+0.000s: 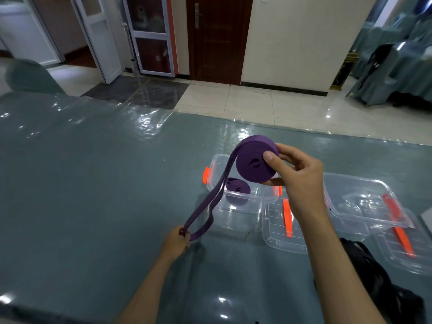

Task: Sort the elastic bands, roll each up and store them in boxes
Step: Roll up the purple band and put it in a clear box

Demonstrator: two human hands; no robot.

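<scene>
My right hand holds the purple band as a nearly finished roll, thumb pressed on its flat face and the other fingers curled behind, up in the air just above the open clear box. The unrolled tail hangs down and to the left of that box, and my left hand pinches the looped end of it low over the worktop. A rolled purple band already sits inside the box, so I judge this one belongs there too.

To do this step well, I would keep light tension on the tail with the left hand so the two layers lie flat on each other and feed on without a twist. The right thumb should stay on the face of the roll to stop the turns from sliding sideways into a cone. As the tail shortens I would bring the left hand up towards the roll rather than let the loop go slack, then tuck the end tight before lowering it.

Right of the box lie a lid with an orange handle and a second clear box; nearer me than that one, a heap of black bands waits, partly hidden behind my right arm.
</scene>
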